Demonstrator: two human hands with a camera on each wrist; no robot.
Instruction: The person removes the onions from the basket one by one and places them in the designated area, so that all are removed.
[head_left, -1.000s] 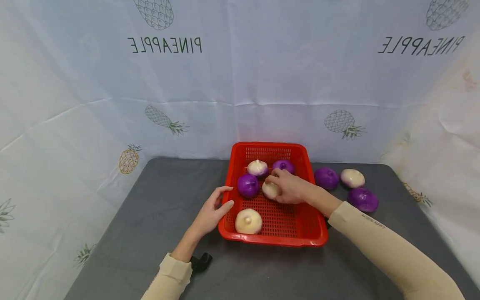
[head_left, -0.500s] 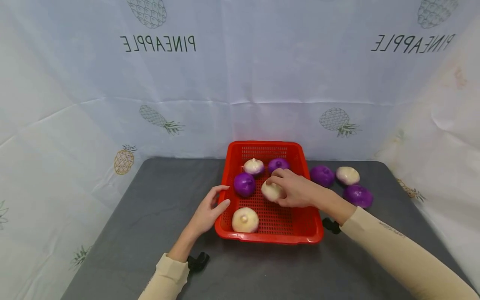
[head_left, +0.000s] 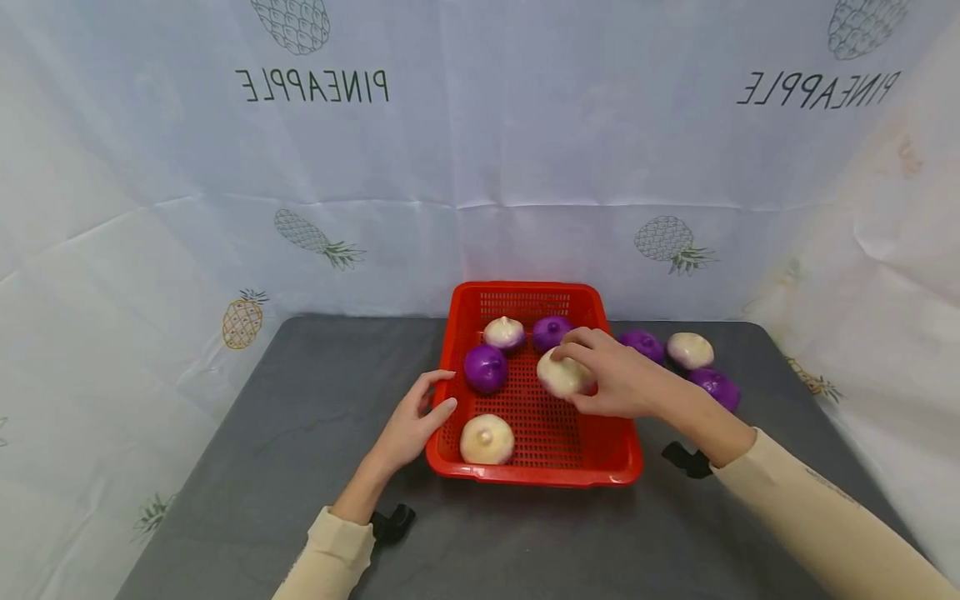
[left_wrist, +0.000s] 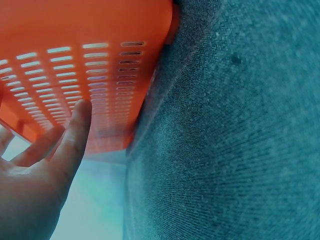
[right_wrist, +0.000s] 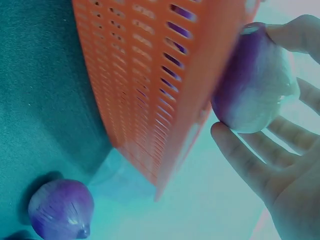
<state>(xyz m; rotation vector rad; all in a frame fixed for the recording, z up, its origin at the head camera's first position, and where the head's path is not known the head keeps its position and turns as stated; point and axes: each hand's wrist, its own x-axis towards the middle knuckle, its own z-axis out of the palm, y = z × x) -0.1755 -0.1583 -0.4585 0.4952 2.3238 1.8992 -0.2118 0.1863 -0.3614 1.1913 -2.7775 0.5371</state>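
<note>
A red perforated basket (head_left: 525, 289) sits mid-table. My right hand (head_left: 576, 379) grips a white onion (head_left: 558, 373), lifted above the basket's right half. In the right wrist view the fingers (right_wrist: 240, 150) curl round that onion (right_wrist: 252, 85) beside the basket wall (right_wrist: 150, 90). My left hand (head_left: 420, 415) rests with relaxed fingers against the basket's left wall; the left wrist view shows the fingers (left_wrist: 75, 125) by the slotted wall (left_wrist: 100, 60). Inside lie two purple onions (head_left: 485, 368) (head_left: 551, 332) and two white onions (head_left: 503, 332) (head_left: 487, 439).
On the grey table (head_left: 300, 433) right of the basket lie a purple onion (head_left: 642, 343), a white onion (head_left: 690, 350) and another purple onion (head_left: 716, 387), which also shows as the purple onion (right_wrist: 61, 209) in the right wrist view. A pineapple-print sheet (head_left: 480, 167) closes off the back and sides.
My right hand has raised the white onion off the basket floor and carried it to the right. The left hand has stayed at the basket's left wall.
</note>
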